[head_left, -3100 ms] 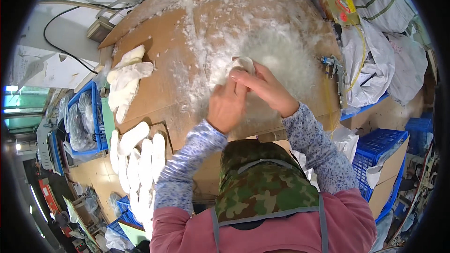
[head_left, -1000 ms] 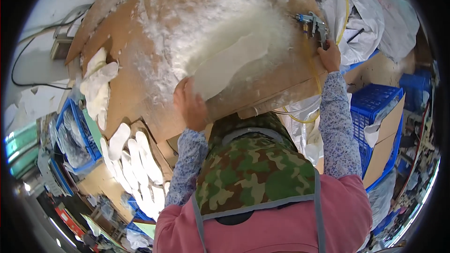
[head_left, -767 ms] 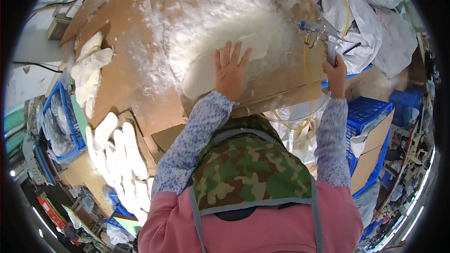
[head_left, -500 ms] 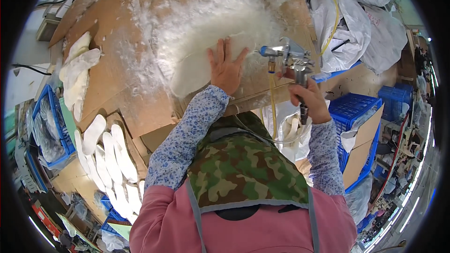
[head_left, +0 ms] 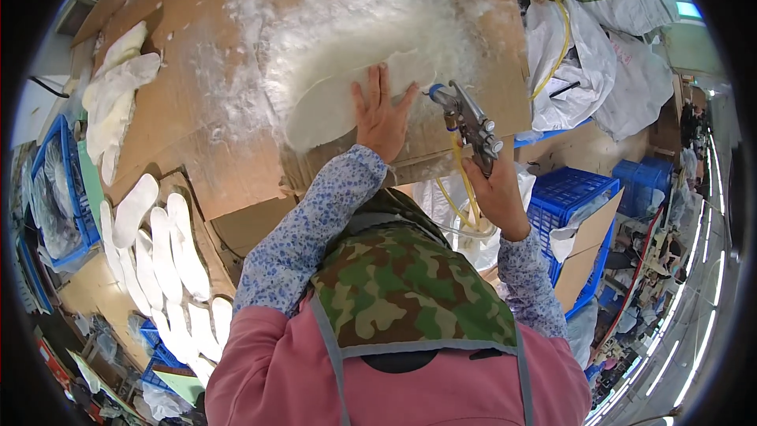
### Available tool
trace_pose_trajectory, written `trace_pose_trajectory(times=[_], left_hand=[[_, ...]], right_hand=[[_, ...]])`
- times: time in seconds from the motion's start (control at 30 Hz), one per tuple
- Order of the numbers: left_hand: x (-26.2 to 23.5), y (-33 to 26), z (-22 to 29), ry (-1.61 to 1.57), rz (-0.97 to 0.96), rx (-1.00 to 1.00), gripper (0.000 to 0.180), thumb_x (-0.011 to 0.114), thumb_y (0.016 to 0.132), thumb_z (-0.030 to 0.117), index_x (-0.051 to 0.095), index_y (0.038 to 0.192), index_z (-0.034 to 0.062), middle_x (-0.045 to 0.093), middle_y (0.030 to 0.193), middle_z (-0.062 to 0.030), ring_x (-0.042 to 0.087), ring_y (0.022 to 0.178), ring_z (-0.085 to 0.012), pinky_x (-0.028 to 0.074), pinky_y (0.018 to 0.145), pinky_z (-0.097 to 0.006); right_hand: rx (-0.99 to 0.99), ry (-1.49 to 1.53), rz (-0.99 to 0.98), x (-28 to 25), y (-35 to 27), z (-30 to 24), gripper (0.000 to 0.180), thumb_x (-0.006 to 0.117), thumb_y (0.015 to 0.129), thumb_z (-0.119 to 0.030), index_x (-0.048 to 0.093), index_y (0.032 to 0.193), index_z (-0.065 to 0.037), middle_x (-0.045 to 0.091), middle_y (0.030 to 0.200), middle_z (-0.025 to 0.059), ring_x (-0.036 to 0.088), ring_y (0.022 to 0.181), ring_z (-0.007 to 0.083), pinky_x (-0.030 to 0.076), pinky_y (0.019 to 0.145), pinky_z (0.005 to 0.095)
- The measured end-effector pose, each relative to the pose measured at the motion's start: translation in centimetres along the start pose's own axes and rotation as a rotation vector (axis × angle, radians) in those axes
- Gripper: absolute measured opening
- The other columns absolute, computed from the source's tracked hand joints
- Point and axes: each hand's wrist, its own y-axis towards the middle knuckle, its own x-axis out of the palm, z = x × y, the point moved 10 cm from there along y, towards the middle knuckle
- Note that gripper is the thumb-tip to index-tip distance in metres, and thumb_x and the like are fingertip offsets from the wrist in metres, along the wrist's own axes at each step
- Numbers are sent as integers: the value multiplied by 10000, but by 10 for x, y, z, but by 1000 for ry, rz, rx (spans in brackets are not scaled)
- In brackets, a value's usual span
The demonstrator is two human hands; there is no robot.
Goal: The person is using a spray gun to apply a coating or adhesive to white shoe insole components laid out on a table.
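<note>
My left hand (head_left: 382,122) lies flat, fingers spread, on a white insole-shaped piece (head_left: 319,110) near the cardboard's front edge. In my right hand (head_left: 498,197) is a metal spray gun (head_left: 471,120) with a blue ring at its nozzle. The nozzle is just right of my left fingertips, pointing up and left over the piece's right end. A yellow hose (head_left: 456,205) hangs below the gun. Whitish fibrous residue (head_left: 339,16) coats the cardboard (head_left: 189,102) around and beyond the piece.
Fuzzy white soles (head_left: 118,99) are piled at the cardboard's left; several white insoles (head_left: 162,256) lie in rows at lower left. Blue crates (head_left: 552,205) stand to the right, another blue crate (head_left: 77,213) to the left. White sacks (head_left: 572,63) lie at upper right.
My right hand has turned the spray gun and moved it slightly left and down. My left hand stays flat on the piece. The whole view has shifted a little.
</note>
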Motion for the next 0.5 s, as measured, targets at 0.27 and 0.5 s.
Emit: trace_pose_trajectory(times=[0.27, 0.5], left_hand=[[3, 0, -1, 33, -26, -5, 553, 593, 867, 179, 472, 1401, 261, 140, 1557, -238, 84, 1456, -399, 101, 1106, -650], [3, 0, 1, 47, -19, -13, 528, 576, 881, 184, 482, 1395, 258, 143, 1554, -246, 94, 1455, -401, 100, 1108, -647]], right_hand=[[-20, -35, 89, -18, 1, 5, 328, 580, 910, -97, 482, 1186, 53, 598, 1009, 248, 587, 894, 387, 461, 785, 413], [-21, -25, 98, -14, -4, 1, 312, 571, 906, -78, 486, 1172, 60, 610, 1014, 246, 596, 906, 389, 465, 784, 413]])
